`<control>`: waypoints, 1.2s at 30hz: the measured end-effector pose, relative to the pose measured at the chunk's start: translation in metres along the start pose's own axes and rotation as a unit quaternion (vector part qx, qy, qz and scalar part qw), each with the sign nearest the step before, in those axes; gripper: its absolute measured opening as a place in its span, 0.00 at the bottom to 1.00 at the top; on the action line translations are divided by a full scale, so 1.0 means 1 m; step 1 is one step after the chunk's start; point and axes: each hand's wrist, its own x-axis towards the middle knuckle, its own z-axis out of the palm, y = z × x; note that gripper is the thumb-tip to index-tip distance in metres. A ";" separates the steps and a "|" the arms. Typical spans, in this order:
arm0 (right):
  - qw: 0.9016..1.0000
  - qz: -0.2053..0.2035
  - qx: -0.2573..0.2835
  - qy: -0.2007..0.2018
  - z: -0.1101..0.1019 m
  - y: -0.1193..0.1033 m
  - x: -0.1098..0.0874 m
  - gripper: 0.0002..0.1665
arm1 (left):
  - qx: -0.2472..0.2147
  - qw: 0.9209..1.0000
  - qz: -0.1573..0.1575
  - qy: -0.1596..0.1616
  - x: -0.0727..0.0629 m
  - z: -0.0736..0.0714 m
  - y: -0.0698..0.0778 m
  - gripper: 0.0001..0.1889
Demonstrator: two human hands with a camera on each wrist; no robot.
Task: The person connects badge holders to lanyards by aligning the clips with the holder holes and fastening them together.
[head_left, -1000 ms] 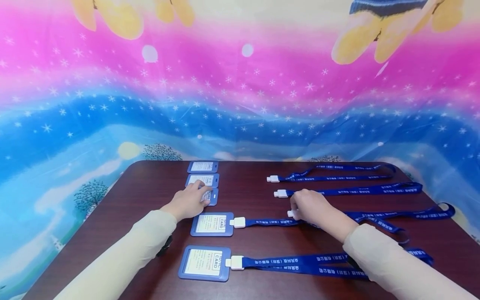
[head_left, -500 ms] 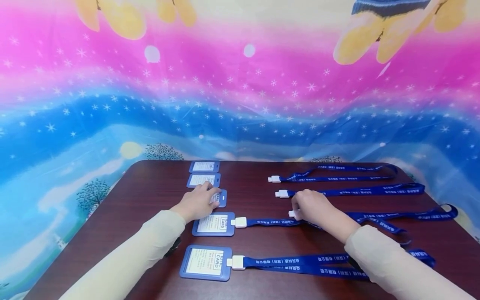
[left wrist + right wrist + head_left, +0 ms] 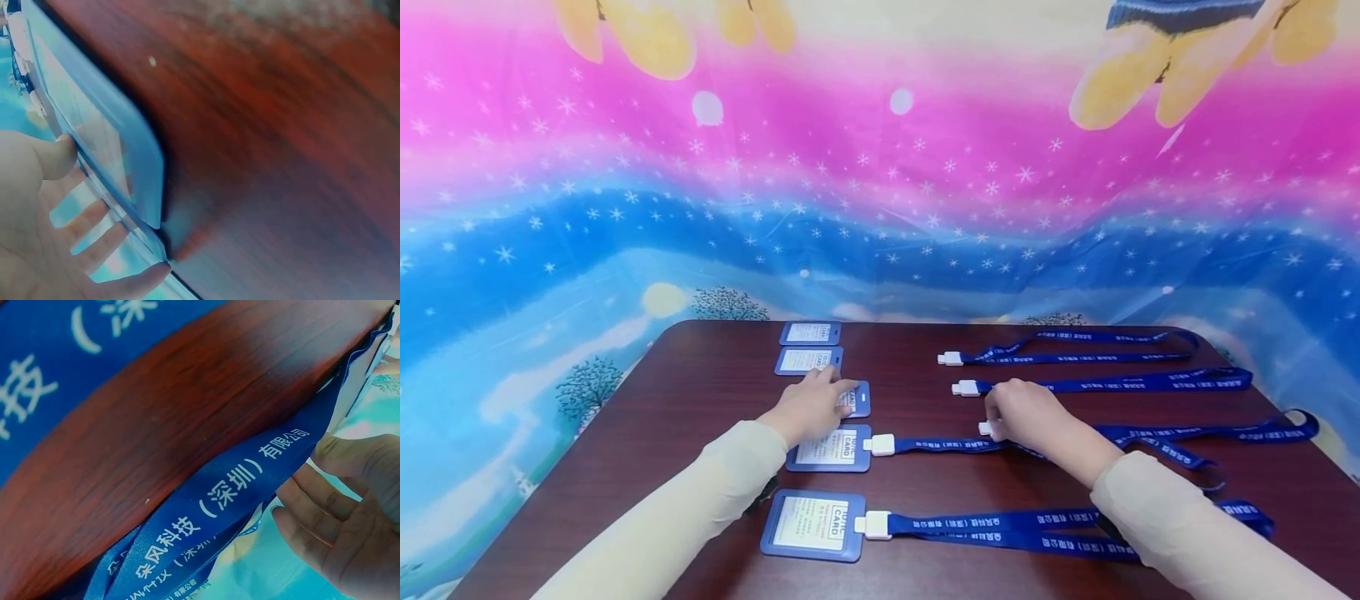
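Note:
My left hand (image 3: 812, 402) holds a blue badge holder (image 3: 862, 400) flat on the table, its fingers covering most of the card. In the left wrist view, the thumb and fingers (image 3: 115, 240) lie along opposite sides of that holder, partly behind a nearer holder (image 3: 144, 169). To the right, my right hand (image 3: 1026, 412) pinches a blue lanyard (image 3: 231, 478) by its white clip (image 3: 985, 428); the clip's tip points left toward the held holder, with a gap between them. Below, one holder (image 3: 831, 448) is joined to a lanyard clip (image 3: 882, 445), and so is another holder (image 3: 812, 525).
Two loose badge holders, one farthest (image 3: 810, 333) and one nearer (image 3: 808, 361), lie at the back left. Two lanyards, a far one (image 3: 1075, 358) and a nearer one (image 3: 1120, 383), lie at the back right. A patterned cloth (image 3: 880, 208) hangs behind the dark wooden table (image 3: 662, 442).
My left hand has slid the badge holder to the right, toward the lanyard clip. My right hand stays in nearly the same place with its clip.

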 end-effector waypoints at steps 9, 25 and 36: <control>1.000 0.001 0.008 -0.018 -0.001 0.003 -0.001 0.07 | -0.021 1.000 -0.007 -0.010 0.002 -0.002 0.000 0.25; 0.998 -0.048 -0.033 -0.038 0.000 -0.020 0.019 0.04 | -0.027 1.000 -0.011 0.000 0.007 -0.004 0.003 0.26; 0.993 -0.080 -0.082 -0.016 0.009 -0.050 0.042 0.08 | -0.015 1.000 -0.008 0.003 0.008 -0.004 0.002 0.27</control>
